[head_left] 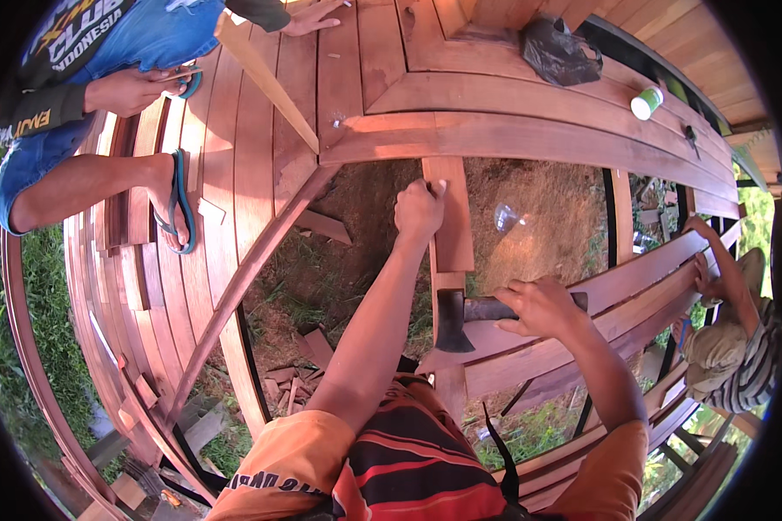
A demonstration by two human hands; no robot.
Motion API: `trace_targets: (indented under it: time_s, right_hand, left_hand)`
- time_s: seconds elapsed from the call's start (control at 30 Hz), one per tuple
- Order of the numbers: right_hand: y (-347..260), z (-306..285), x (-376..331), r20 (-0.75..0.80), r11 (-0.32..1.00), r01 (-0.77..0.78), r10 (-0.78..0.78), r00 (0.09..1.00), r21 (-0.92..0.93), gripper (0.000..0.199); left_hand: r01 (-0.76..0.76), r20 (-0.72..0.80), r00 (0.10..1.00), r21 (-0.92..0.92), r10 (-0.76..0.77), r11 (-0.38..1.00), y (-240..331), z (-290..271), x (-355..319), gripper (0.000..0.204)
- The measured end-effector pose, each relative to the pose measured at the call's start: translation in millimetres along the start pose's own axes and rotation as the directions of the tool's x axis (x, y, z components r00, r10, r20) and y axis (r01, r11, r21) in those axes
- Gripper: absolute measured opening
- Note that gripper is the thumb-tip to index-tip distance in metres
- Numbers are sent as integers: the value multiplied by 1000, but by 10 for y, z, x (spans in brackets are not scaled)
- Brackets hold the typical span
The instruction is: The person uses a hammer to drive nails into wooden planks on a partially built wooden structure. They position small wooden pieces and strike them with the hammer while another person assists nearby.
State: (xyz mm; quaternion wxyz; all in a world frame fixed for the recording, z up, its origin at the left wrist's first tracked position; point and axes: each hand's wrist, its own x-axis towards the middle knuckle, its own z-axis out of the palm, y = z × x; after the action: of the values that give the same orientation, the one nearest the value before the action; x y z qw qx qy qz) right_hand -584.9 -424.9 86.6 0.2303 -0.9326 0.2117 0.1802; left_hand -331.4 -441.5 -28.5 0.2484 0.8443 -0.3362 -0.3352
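My left hand [420, 208] is closed round the left edge of a short reddish board [457, 230], which lies along a narrow joist over an opening in the deck. Its thumb shows at the top of that edge. To the right and nearer me, my right hand [537, 306] grips the dark handle of a hatchet [453, 323]. The blade points left, beside the near end of the short board and over the joist. Long planks [573, 343] run under my right forearm toward the right, partly hidden by it.
At left, a person in flip-flops holds a thin stick [182, 75]. Another person in a hat [719, 366] has hands on the planks' far right ends. A black plastic bag [560, 54] and a green-and-white container [646, 103] sit on the decking. Wood offcuts [295, 382] lie below the opening.
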Motion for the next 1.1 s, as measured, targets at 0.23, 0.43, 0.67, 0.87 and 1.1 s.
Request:
trace_targets:
  time_s: [0.23, 0.43, 0.67, 0.87, 1.1]
  right_hand:
    - [117, -81, -19, -30, 1000, 24, -24, 999, 3, 41]
    - [239, -183, 53, 139, 987, 161, -163, 977, 23, 41]
    - [282, -204, 103, 159, 1000, 26, -27, 987, 9, 41]
    - [-36, -330, 34, 541, 988, 108, -151, 828, 110, 43]
    - [275, -258, 83, 254, 997, 11, -30, 967, 75, 42]
  left_hand:
    - [-127, -108, 988, -154, 111, 980, -7, 54, 70, 42]
    - [-37, -54, 998, -205, 27, 978, 0, 48, 81, 44]
    - [-37, -74, 997, -198, 23, 980, 24, 8, 79, 43]
    - [-27, -39, 999, -237, 18, 971, 16, 60, 46, 43]
    - [-88, -102, 992, -211, 68, 973, -14, 71, 120, 44]
